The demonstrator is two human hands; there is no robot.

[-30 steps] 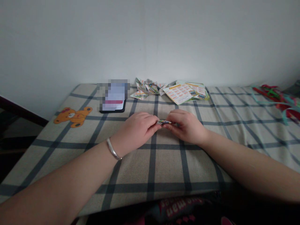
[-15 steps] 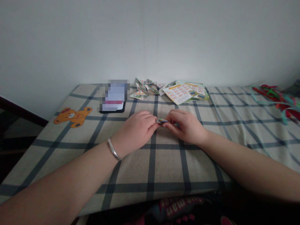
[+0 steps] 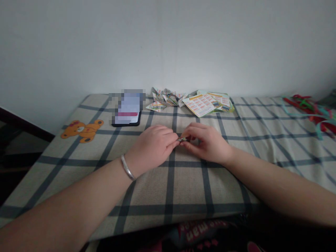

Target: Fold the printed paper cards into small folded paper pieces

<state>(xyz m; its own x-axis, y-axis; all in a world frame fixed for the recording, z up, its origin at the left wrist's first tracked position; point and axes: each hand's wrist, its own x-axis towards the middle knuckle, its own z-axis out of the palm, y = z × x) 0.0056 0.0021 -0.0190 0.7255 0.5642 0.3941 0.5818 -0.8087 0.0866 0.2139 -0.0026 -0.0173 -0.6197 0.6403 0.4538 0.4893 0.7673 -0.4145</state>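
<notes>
Paper piece [image 3: 183, 139] btwn L hand [image 3: 154, 146] & R hand [image 3: 208, 144], both pinching; shows less colour than a moment ago, prob. mid-crease.

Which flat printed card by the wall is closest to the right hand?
The left, top card: its near corner sits just beyond the right hand. The card to its right lies partly underneath and farther back.
</notes>
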